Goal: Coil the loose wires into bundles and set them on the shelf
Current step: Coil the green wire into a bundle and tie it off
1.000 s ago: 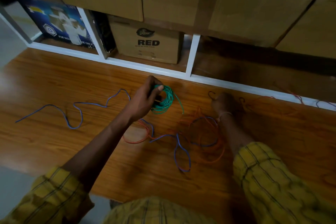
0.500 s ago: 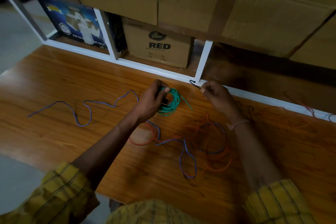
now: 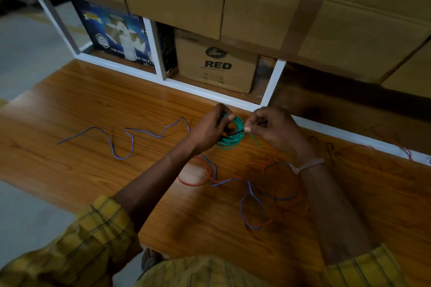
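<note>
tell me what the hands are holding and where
The left hand grips the green coil by its left rim. The right hand pinches one end of a thin black tie lying across the coil.

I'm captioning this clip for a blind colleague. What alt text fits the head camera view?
A person's left hand grips a green coiled wire bundle while the right hand pinches a thin black tie across it, above a glossy wooden floor. Loose blue wire and orange wire lie around, before a white-framed shelf of cardboard boxes.
</note>
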